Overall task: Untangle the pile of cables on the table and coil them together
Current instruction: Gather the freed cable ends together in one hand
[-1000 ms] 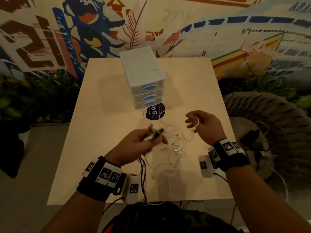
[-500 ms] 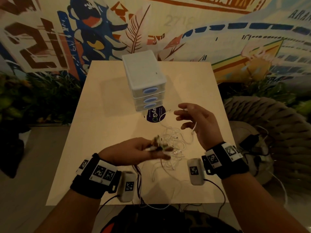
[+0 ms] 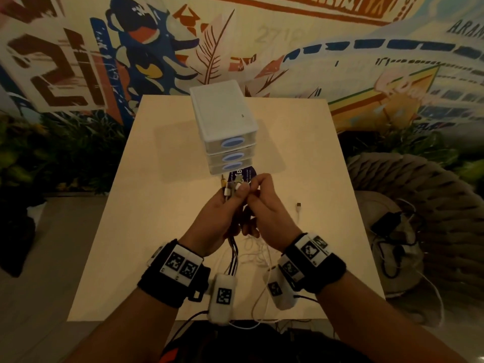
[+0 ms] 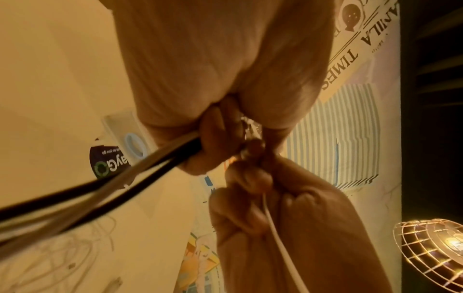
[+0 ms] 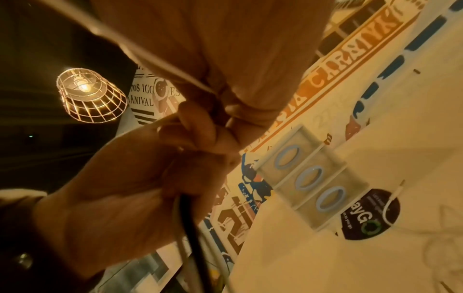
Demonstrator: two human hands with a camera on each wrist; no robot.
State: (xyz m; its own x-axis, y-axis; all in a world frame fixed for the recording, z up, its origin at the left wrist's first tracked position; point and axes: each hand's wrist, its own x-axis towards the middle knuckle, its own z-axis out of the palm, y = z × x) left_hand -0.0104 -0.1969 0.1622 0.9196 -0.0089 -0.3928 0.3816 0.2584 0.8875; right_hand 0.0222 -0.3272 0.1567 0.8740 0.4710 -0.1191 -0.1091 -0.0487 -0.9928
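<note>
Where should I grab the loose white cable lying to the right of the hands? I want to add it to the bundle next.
Probably at its plug end, coming from above with the right hand. The loose white cable lies flat and alone on the bare table, its stiff plug clear of other cables, so a pinch there should lift it cleanly.

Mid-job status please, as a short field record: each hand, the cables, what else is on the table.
left hand: grips a bundle of black and white cables, plug ends sticking up past the fingers
right hand: pinches a thin white cable right at the left hand's fingertips
loose cables: white tangle on the table below the hands
stray plug: lies right of the hands
drawer unit: three drawers, all closed
</note>
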